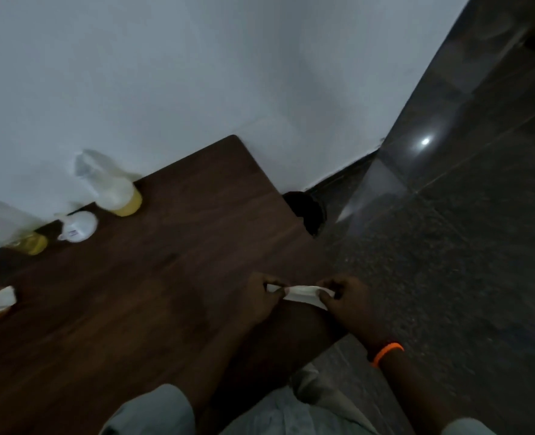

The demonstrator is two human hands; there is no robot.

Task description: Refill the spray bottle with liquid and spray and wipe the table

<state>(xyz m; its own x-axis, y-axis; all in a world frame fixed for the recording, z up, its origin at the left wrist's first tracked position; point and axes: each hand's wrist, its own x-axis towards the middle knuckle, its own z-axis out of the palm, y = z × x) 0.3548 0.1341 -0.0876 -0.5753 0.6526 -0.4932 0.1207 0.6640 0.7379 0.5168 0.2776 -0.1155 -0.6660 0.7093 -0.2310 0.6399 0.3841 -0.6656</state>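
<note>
1. The left hand (261,296) was in the lower middle of the frame, over the right edge of the dark wooden surface (134,293), with its forearm coming up from the bottom of the frame.
2. Its fingers were closed in a pinch on the left end of a small white cloth (300,293).
3. The right hand (349,298) was just to the right of it, over the dark floor (463,246), and its fingers pinched the right end of the same cloth.
4. The cloth was stretched between the two hands, a little above the corner of the surface; whether it touched the wood, I cannot tell.
5. The right wrist carried an orange band (387,353), and the arm went down to the lower right of the frame.
6. The spray bottle (109,183) stood at the upper left of the frame, by the white wall (197,73), with yellow liquid in its bottom part; it was blurred.
7. A small white object (77,227) lay just beside it, to the lower left.
8. A second container with yellow liquid (18,233) stood at the left edge of the frame, well apart from the hands.
</note>
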